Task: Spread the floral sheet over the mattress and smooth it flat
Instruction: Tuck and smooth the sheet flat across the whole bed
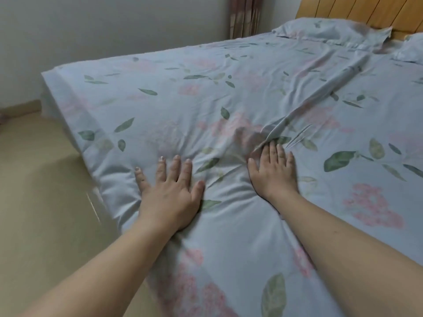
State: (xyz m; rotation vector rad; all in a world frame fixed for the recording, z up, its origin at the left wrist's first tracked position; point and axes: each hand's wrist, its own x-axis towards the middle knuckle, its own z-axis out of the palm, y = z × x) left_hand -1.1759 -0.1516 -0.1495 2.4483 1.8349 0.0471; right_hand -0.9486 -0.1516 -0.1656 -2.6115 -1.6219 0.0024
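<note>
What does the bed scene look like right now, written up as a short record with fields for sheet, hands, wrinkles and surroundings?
sheet: floral sheet lies spread over the mattress
left hand: left hand pressed flat on the sheet near the bed's edge, fingers straight
right hand: right hand flat on the sheet, fingertips at the ridge's near end
wrinkles: long raised ridge running toward the pillows; small creases between the hands
surroundings: pillow, wooden headboard, curtain

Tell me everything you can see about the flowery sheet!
The sheet is pale blue cloth printed with pink flowers and green leaves. It lies spread over the bed, hanging over the left edge. It is not flat yet: a long raised fold runs slantwise toward the pillows, and small creases gather near the hands. The left hand and right hand press flat on it.
</note>
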